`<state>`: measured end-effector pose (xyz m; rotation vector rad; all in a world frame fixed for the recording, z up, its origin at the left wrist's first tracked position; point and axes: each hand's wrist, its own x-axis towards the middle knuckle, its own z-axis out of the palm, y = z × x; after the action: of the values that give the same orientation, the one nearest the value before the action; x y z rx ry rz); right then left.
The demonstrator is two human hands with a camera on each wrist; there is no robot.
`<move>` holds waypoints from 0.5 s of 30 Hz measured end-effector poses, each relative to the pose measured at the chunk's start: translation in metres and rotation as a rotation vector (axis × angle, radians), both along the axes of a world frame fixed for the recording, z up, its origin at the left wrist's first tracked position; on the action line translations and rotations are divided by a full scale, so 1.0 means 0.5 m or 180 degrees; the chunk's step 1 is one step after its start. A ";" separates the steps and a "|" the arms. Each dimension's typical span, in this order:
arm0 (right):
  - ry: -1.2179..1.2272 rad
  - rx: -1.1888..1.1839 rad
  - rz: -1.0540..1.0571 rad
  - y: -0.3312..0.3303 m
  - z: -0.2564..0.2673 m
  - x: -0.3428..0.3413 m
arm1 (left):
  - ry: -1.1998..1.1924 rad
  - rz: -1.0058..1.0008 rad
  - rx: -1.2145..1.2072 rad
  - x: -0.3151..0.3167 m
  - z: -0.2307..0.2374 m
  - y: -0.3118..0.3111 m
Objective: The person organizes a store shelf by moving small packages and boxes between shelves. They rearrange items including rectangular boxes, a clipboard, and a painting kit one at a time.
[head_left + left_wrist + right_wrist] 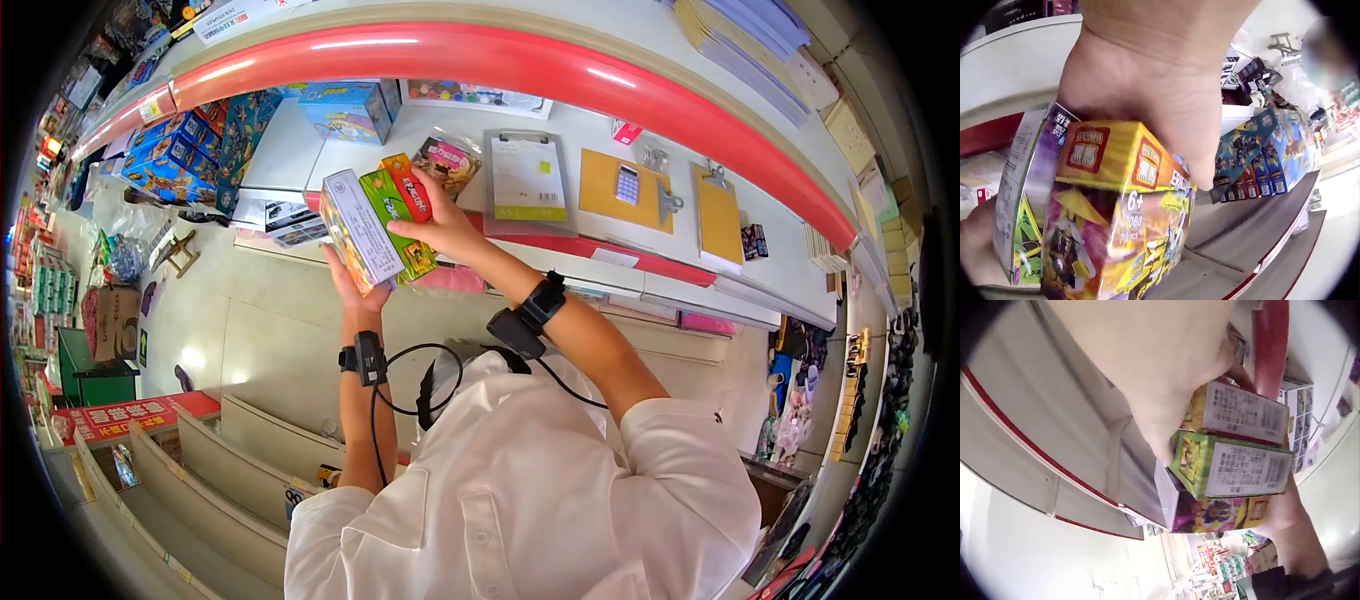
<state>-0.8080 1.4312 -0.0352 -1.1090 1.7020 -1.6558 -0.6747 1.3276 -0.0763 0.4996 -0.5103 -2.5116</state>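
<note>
Several small toy boxes are held together between both hands. In the head view, a box with a white label side (362,228) lies at the left, a green box (388,212) is beside it, and a red-orange box (408,186) is at the right. The left hand (358,290) grips the white-sided box from below; in the left wrist view its palm (1147,87) lies against the yellow-ended box (1110,212). The right hand (442,225) grips the green and red boxes from the right, its thumb on the green box (1241,469). Some fingertips are hidden behind the boxes.
A white shelf (290,150) with a red edge holds a blue box (345,108), a snack-like packet (447,165), a clipboard (527,180) and a calculator (627,185). Blue toy boxes (172,160) stand left. Overhead runs a red rail (440,57); empty-looking racks (215,455) are lower left.
</note>
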 end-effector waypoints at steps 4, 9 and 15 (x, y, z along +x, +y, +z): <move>0.0743 0.0341 -0.0257 -0.026 0.016 0.027 | -0.0007 0.0286 0.0049 0.009 -0.007 -0.011; 0.0631 0.0274 -0.0318 -0.070 0.012 0.019 | 0.0090 0.0496 0.0087 0.006 -0.033 -0.020; 0.0413 0.0806 0.0053 -0.086 -0.021 -0.043 | 0.0078 0.0252 0.0214 -0.026 -0.074 -0.047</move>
<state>-0.8293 1.3883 -0.0457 -1.1230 1.9162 -1.3375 -0.6877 1.3041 -0.1134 0.5038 -0.3902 -2.4625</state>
